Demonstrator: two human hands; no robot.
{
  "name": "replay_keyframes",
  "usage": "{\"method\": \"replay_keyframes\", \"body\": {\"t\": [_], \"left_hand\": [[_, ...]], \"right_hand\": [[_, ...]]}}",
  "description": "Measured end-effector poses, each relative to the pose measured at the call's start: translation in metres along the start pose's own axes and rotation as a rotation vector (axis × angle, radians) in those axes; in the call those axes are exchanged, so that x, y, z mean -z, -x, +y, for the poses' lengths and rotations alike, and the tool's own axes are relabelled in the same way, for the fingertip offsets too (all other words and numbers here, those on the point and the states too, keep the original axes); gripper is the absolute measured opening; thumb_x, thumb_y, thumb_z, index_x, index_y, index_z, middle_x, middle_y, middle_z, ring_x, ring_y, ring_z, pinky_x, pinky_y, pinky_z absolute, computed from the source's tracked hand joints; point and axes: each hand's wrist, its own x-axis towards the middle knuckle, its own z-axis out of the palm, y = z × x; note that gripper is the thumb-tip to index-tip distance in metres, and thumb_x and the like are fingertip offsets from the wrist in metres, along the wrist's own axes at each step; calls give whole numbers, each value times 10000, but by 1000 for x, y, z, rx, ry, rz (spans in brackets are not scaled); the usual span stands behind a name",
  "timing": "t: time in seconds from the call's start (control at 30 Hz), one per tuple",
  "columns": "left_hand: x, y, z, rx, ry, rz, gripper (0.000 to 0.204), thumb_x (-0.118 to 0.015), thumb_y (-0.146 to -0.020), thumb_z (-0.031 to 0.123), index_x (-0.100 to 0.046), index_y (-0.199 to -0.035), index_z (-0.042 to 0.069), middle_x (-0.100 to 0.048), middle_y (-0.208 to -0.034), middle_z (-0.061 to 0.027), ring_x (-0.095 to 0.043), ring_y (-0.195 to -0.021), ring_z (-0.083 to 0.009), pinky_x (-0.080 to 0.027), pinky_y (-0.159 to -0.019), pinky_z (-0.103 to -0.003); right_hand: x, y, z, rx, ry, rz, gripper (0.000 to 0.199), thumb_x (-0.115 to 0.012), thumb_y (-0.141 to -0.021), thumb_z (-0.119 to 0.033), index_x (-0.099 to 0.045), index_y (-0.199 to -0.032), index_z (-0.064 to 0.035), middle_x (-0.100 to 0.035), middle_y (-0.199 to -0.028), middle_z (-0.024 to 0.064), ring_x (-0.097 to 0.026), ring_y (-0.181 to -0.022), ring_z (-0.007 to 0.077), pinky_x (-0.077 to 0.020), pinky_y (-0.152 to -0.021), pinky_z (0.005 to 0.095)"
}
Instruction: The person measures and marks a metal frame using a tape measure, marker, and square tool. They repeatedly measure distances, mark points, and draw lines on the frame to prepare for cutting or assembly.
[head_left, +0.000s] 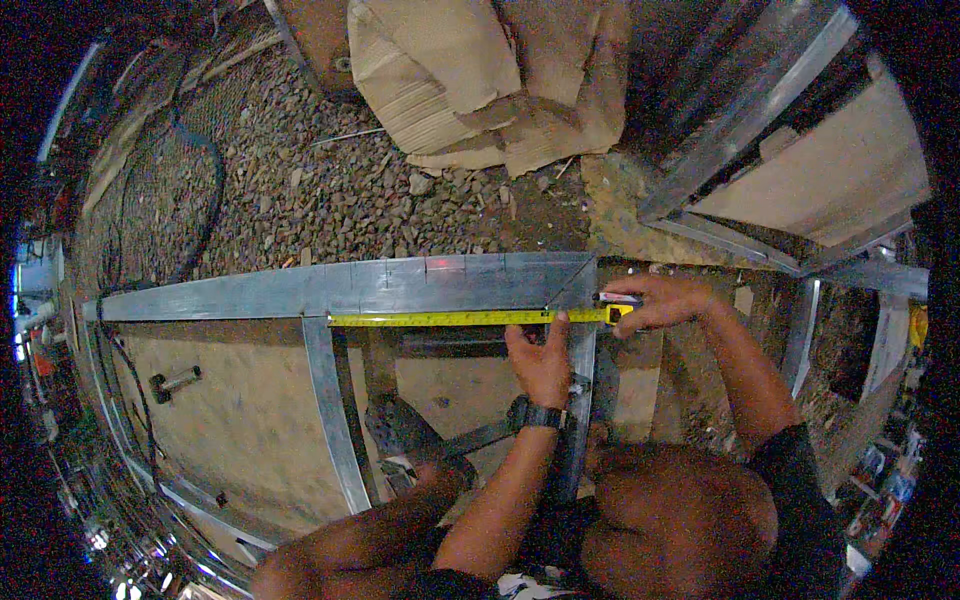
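A tape measure's yellow blade [440, 320] lies stretched along the near edge of a grey metal bar [400, 285]. Its left end sits by the joint with a crossbar [338, 410]. My right hand [660, 303] grips the tape measure's case [615, 314] just past the bar's right end. A dark pen or marker with a pale band [617, 298] is also in those fingers. My left hand [541, 365], with a black watch [537, 413] on the wrist, is closed at the blade, its thumb on it near the case. Dark lines cross the bar's upper face, one of them diagonal.
The bar belongs to a welded metal frame around my legs, with a brown board [240, 420] inside it. Beyond lie gravel [330, 190] and torn cardboard [440, 70]. Another metal frame [760, 110] stands at right. A black cable [215, 190] runs down the left.
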Motion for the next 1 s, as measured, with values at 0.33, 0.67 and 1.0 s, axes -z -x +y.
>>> {"method": "replay_keyframes", "body": {"t": [0.33, 0.67, 1.0], "left_hand": [[5, -7, 13, 32, 74, -51, 371, -734, -881, 116, -561, -1192, 11, -636, -1124, -71, -582, -1015, -184, -454, -929, -335], [7, -8, -8, -31, -9, -79, 530, -781, -850, 199, -511, -1250, -20, -603, -1218, -129, -555, -1107, -249, -407, -1017, -373], [4, -10, -21, 72, 251, -126, 526, -791, -842, 173, -507, -1259, 22, -621, -1186, -104, -591, -1034, -229, -503, -891, -366]], "right_hand": [[-17, 17, -13, 110, 36, 182, 735, -857, -693, -393, -570, -1295, -83, -607, -1241, 134, -575, -1163, 292, -453, -1018, 391], [-20, 19, 0, 4, 91, 297, 832, -889, -659, -378, -541, -1347, -64, -580, -1295, 150, -539, -1230, 299, -416, -1074, 408], [-11, 21, -26, 3, 109, 198, 827, -882, -690, -349, -508, -1369, -61, -554, -1354, 146, -531, -1255, 290, -422, -1074, 390]]}}
